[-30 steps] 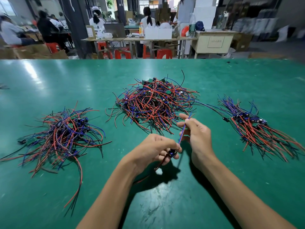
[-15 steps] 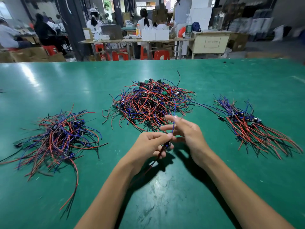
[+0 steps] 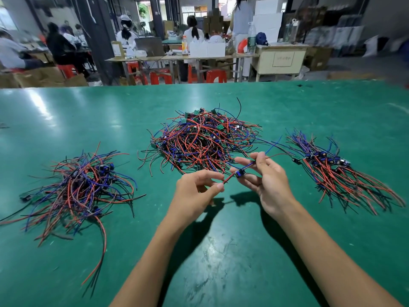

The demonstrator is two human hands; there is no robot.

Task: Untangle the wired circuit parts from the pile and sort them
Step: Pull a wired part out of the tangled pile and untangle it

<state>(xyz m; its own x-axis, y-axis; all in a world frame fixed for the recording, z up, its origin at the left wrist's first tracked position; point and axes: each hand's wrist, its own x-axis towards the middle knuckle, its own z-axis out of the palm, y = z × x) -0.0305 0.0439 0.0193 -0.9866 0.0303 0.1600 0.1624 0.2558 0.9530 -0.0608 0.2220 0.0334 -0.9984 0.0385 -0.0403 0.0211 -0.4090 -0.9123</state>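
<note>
Both my hands pinch one wired part (image 3: 240, 173) between them, left hand (image 3: 195, 191) and right hand (image 3: 269, 182); tangled pile (image 3: 202, 140) at twelve o'clock.

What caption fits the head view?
Both hands hold one wired part above a green table with three wire piles.

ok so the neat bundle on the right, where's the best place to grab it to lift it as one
Grip the neat bundle across its dark component cluster, coming from above. The wires converge there, while the red ends fan out loose toward the near right and would likely droop or slip.
</note>
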